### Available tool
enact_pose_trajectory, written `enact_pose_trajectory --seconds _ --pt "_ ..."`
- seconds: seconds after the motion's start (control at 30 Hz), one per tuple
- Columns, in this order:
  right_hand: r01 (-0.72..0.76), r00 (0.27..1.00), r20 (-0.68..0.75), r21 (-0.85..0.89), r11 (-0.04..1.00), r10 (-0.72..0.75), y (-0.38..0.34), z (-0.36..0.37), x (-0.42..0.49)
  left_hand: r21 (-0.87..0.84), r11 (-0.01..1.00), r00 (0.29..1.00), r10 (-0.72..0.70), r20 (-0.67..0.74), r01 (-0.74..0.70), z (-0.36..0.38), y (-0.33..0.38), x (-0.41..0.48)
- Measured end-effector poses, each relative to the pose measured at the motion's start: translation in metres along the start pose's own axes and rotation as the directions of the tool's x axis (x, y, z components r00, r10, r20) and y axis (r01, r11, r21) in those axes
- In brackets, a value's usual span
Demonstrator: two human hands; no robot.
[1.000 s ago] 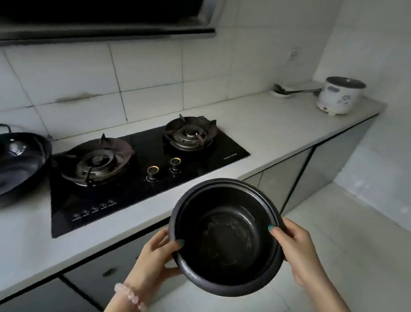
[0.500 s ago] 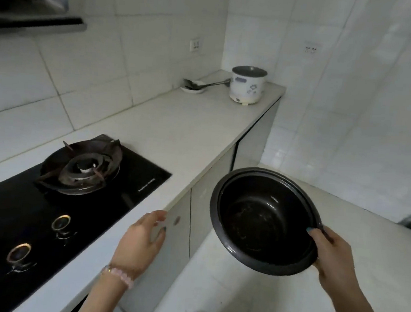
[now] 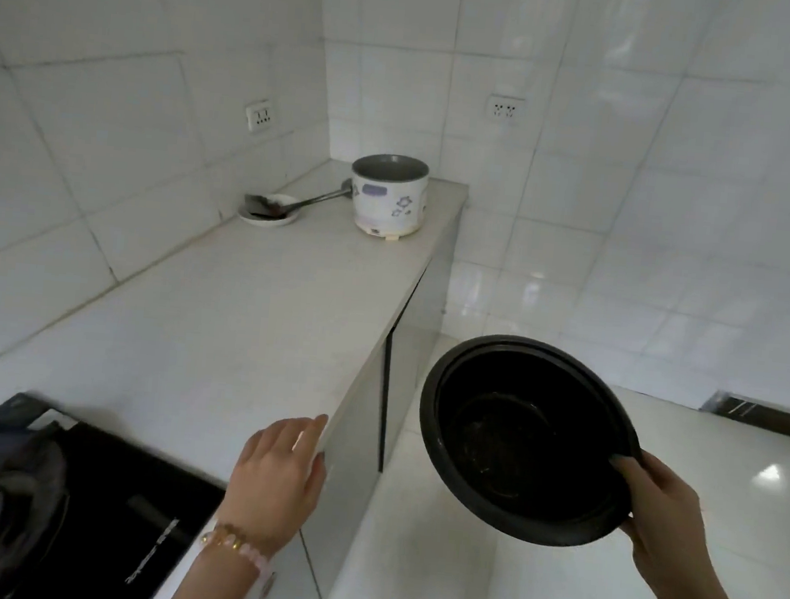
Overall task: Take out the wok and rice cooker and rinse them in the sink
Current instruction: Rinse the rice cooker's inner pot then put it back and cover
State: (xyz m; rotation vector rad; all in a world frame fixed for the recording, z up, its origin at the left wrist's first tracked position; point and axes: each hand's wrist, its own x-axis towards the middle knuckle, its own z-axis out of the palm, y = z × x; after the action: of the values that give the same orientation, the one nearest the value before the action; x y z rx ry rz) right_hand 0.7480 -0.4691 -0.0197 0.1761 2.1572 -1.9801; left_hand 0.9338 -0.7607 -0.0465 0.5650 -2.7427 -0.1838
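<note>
My right hand [image 3: 660, 523] grips the rim of the black inner pot [image 3: 524, 439] of the rice cooker, held tilted over the floor beside the counter. My left hand [image 3: 278, 470] hangs free at the counter's front edge, fingers relaxed and holding nothing. The white rice cooker body [image 3: 389, 196] with a flower print stands without its lid at the far end of the counter. The wok is out of view.
A long white counter [image 3: 219, 322] runs to the corner. A small plate with a spatula [image 3: 272, 209] lies left of the cooker. The black gas hob [image 3: 45, 507] is at bottom left. Grey cabinet doors [image 3: 361, 439] sit below; glossy floor lies at right.
The view has swung right, away from the wok and hob toward the cooker. My left hand let go of the pot's rim; my right hand alone carries it now.
</note>
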Motion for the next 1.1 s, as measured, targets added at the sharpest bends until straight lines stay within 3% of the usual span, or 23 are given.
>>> enact_pose_trajectory --seconds 0.2,0.27,0.4,0.53,0.63,0.73,0.87,1.0,1.1 --pt "-0.007 1.000 0.030 0.021 1.000 0.006 -0.011 0.017 0.081 0.019 0.998 0.987 -0.056 0.153 0.054 0.034 0.017 0.071" --pt "-0.002 0.998 0.061 0.024 1.000 0.000 -0.017 0.024 0.117 0.022 0.997 0.987 -0.076 0.143 0.073 0.047 0.025 0.099" --pt "0.024 0.989 0.148 0.011 1.000 -0.026 -0.036 0.038 0.196 -0.241 0.941 0.970 -0.215 0.110 0.237 0.064 0.064 0.162" --pt "0.062 0.965 0.257 -0.010 0.998 -0.057 -0.062 0.054 0.275 -0.587 0.720 0.929 -0.296 0.223 0.371 0.081 0.108 0.229" --pt "0.086 0.943 0.323 -0.018 0.996 -0.075 -0.080 0.067 0.325 -0.729 0.527 0.900 -0.263 0.348 0.436 0.093 0.133 0.274" --pt "0.071 0.925 0.376 -0.014 0.997 -0.061 -0.094 0.080 0.363 -0.778 0.342 0.849 -0.242 0.469 0.527 0.098 0.155 0.309" --pt "0.058 0.902 0.428 -0.004 0.998 -0.051 -0.108 0.104 0.405 -0.822 0.151 0.819 -0.296 0.492 0.549 0.113 0.158 0.348" --pt "0.113 0.864 0.492 0.009 0.994 -0.103 -0.125 0.136 0.440 -0.853 -0.047 0.759 -0.434 0.486 0.519 0.126 0.150 0.391" --pt "0.181 0.798 0.581 0.024 0.983 -0.161 -0.145 0.168 0.467 -0.876 -0.134 0.703 -0.546 0.455 0.463 0.126 0.138 0.428"
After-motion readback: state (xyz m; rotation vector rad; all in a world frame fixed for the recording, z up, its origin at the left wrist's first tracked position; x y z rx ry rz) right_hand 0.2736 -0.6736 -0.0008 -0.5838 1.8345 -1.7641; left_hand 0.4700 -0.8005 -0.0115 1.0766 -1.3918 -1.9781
